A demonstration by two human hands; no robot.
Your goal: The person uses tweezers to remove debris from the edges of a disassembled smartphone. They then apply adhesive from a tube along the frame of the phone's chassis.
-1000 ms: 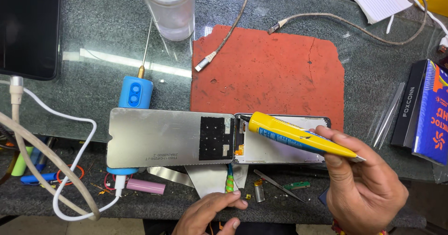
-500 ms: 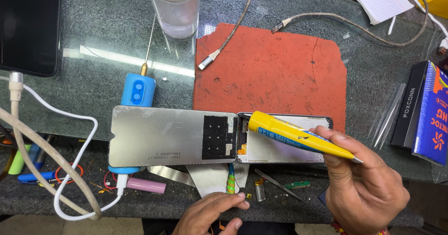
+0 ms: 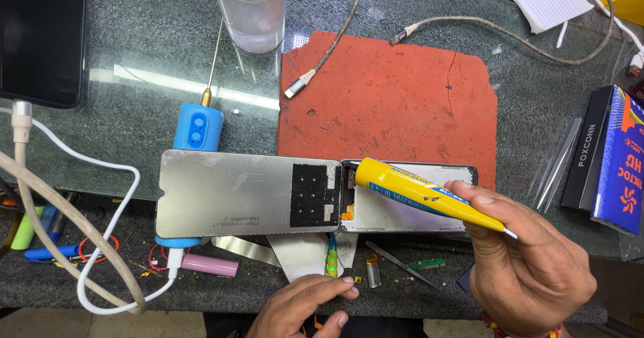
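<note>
Over the dark glass-topped table, the right hand grips a yellow glue tube with blue lettering, its nozzle pointing away from the opened phone frame beneath. The silver metal display back lies folded out beside it. No glue bead shows yet. The left hand rests loosely curled, empty, at the table's edge.

The red mat at frame centre lies mostly bare. White cables crowd the lower left; a bottle, probably glass, blocks top centre.
</note>
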